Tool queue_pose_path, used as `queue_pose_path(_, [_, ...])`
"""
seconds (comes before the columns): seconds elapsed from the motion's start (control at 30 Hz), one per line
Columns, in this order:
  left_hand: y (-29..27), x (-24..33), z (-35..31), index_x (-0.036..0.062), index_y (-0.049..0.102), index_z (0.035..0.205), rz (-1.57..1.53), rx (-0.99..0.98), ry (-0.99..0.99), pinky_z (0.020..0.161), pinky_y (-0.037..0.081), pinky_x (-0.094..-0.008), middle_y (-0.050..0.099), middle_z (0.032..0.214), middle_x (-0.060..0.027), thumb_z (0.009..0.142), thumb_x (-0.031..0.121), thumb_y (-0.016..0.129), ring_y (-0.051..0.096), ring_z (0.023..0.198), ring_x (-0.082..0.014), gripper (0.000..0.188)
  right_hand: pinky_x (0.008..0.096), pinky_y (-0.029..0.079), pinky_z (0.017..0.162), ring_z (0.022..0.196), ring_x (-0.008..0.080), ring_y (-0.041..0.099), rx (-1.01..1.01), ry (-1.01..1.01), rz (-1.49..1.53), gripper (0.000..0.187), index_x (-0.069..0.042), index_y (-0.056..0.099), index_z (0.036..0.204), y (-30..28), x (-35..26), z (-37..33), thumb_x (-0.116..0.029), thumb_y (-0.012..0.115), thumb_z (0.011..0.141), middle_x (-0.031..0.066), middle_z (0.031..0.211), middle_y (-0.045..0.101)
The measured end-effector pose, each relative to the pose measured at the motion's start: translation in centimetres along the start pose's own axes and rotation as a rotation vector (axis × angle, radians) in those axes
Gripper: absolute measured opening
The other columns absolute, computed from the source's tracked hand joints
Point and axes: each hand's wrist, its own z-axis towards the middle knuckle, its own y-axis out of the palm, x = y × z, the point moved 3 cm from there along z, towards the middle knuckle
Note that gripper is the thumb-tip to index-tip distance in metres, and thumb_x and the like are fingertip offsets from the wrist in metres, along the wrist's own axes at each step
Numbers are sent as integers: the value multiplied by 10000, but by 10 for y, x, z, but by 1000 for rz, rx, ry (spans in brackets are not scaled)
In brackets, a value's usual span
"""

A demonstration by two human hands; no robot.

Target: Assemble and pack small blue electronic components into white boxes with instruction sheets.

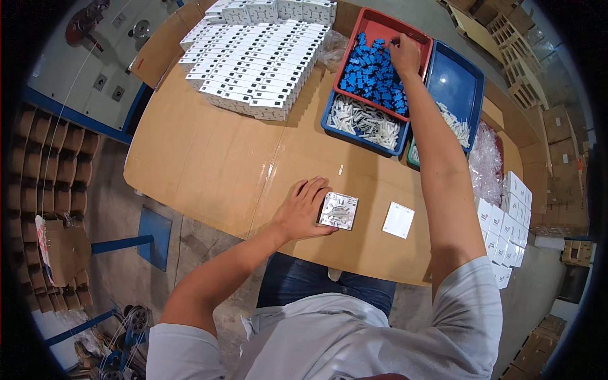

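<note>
My left hand (303, 208) lies on the cardboard-covered table, its thumb and fingers closed around the left side of a small square white unit (339, 211). The unit's face, turned up, shows silvery, clear-looking parts. Off to the far right, my right hand (406, 56) reaches into a red tray (423, 47) of small blue plastic pieces (373, 73). Its fingers are pinched together at the pile's upper edge; what they hold, if anything, is too small to make out. A flat white square plate (398, 220) rests right of the unit. Beyond the unit lies a tiny pale strip (341, 170).
Stacked white boxes (253, 69) fill the far left of the table. Under the red tray, a blue tray (396, 151) holds white plastic pieces; another blue tray (453, 76) stands beside it. Clear plastic bags (484, 161) and more white boxes (506, 228) sit along the right edge.
</note>
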Motion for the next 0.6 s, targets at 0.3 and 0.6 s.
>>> queue_pose_path(0.3, [-1,2,-5,8,486,1363,40,25,17,1191,261,-511,459,1445,-190,754,620,751,378,1428,-347,904,329,574,796,952,256,707,485,-182,650,142,-35,691,987,-144,-99,-122,-13,749,859,135,1112,714])
queue_pose_path(0.6, [-3,11,-8,-1,453,1396,54,40,30,1199,253,-500,452,1457,-191,772,633,730,381,1421,-332,932,334,576,871,1059,266,703,537,-164,882,245,-8,660,1045,-264,-170,-271,89,757,843,180,1187,707])
